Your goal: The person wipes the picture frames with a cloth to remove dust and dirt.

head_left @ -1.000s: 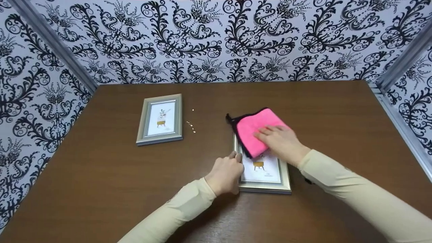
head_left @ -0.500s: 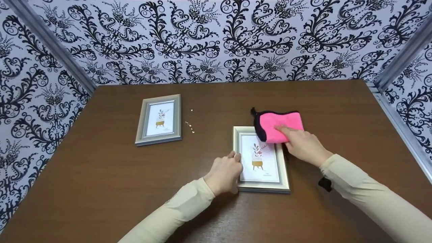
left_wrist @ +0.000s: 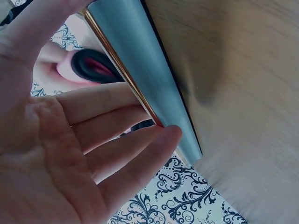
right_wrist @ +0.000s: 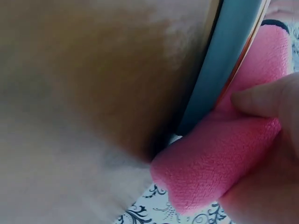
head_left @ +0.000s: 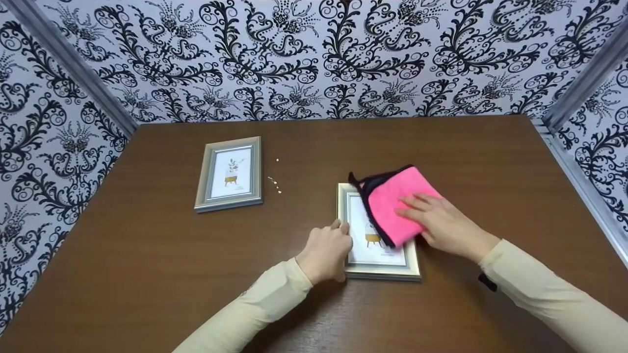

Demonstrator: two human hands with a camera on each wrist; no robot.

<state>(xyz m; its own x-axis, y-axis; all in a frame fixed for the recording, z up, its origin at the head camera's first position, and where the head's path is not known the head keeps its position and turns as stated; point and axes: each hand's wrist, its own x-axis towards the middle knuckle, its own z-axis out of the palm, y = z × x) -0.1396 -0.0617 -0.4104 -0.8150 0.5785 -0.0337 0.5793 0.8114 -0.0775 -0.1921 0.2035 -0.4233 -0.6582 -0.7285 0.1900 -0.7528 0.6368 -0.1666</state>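
Observation:
A picture frame (head_left: 412, 267) with a pale gold-silver border lies flat on the table, holding a print of a plant in a yellow pot. My left hand (head_left: 325, 252) grips its left edge; in the left wrist view the fingers (left_wrist: 126, 158) lie against the blue-grey side of the frame. A folded pink cloth (head_left: 392, 206) with black trim covers the upper right of the print. My right hand (head_left: 444, 223) holds this cloth and presses it onto the frame, its thumb (right_wrist: 259, 100) bearing on the fabric in the right wrist view.
A second, similar picture frame (head_left: 200, 196) lies at the left of the brown table (head_left: 147, 264). Several small white bits (head_left: 277, 185) are scattered to its right. Patterned walls (head_left: 274, 59) with grey metal corner posts enclose the table's back and sides.
My right hand swept the cloth from the middle of the frame to its upper right corner, then back down over the print's right side. My left hand stays on the frame's left edge.

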